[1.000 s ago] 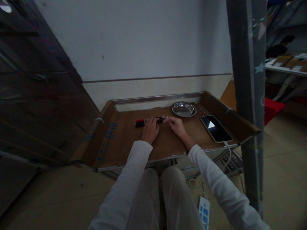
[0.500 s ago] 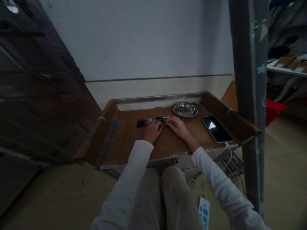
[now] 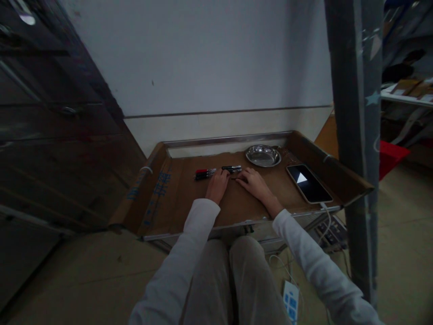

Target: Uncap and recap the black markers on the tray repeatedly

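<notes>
My left hand (image 3: 217, 185) and my right hand (image 3: 255, 184) rest low over the cardboard-lined table (image 3: 182, 198), fingertips nearly meeting. Their fingers are curled into pinches around something thin and dark, too small to make out. Just left of my left hand lies a group of pens (image 3: 204, 174), one red and the others black, side by side. Beyond my fingertips are more black pens (image 3: 232, 168) with clear parts, lying crosswise; my hands partly cover the space near them.
A shiny round metal dish (image 3: 263, 156) stands at the back right. Near the right edge lies a phone (image 3: 309, 183) with a white cable (image 3: 327, 221) hanging off the front. Raised cardboard sides border the table. A grey post (image 3: 355, 149) rises at right; a power strip (image 3: 291, 301) is on the floor.
My fingertips have drawn slightly back from the black pens, so more of those pens shows. The whole view has shifted a little; the pens, dish and phone stay in place.
</notes>
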Demonstrator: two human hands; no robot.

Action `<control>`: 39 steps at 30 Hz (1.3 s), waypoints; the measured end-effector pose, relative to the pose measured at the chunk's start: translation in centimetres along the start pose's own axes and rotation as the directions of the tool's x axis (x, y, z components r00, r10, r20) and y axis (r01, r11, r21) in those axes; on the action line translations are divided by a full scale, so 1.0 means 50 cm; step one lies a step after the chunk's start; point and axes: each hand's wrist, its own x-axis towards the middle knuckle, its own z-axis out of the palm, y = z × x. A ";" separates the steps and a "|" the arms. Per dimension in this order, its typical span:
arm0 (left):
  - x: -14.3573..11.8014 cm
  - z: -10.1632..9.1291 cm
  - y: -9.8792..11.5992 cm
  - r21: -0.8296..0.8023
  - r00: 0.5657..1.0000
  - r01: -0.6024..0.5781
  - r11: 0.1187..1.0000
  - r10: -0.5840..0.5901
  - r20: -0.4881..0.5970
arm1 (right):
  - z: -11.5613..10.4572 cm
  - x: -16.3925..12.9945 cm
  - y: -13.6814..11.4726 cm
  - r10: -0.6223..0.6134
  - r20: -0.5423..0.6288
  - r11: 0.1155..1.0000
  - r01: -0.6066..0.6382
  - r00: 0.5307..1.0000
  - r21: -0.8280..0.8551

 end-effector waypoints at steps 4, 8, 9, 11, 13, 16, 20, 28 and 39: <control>0.001 -0.004 0.005 0.010 1.000 0.021 1.000 -0.021 -0.011 | 0.002 0.012 0.003 0.097 -0.021 0.989 -0.099 0.995 -0.112; 0.005 -0.002 0.003 0.063 0.999 0.043 0.997 -0.041 -0.030 | 0.005 0.026 -0.005 0.146 -0.042 0.981 -0.150 0.988 -0.125; 0.006 -0.001 0.001 0.069 0.999 0.047 0.997 -0.045 -0.031 | 0.007 0.028 -0.007 0.153 -0.045 0.979 -0.157 0.987 -0.127; 0.008 0.000 -0.001 0.074 0.999 0.044 0.996 -0.042 -0.034 | 0.011 0.031 -0.011 0.162 -0.051 0.977 -0.168 0.985 -0.133; 0.010 0.000 -0.003 0.084 0.999 0.032 0.996 -0.029 -0.039 | 0.015 0.033 -0.014 0.170 -0.054 0.975 -0.175 0.984 -0.133; 0.009 -0.002 -0.003 0.095 0.999 0.025 0.995 -0.020 -0.047 | 0.020 0.033 -0.018 0.162 -0.074 0.979 -0.170 0.984 -0.110; 0.000 -0.007 -0.005 0.060 0.997 0.023 0.998 -0.018 -0.078 | 0.022 0.029 -0.022 0.100 -0.102 0.992 -0.106 0.990 -0.064; -0.024 -0.042 -0.021 0.063 0.945 0.227 0.972 -0.204 -0.255 | 0.026 0.025 -0.019 0.107 -0.071 0.992 -0.111 0.992 -0.065; -0.039 -0.047 -0.016 0.201 0.911 0.385 0.901 -0.336 -0.238 | 0.026 0.029 -0.040 -0.002 -0.007 0.998 0.001 1.000 -0.065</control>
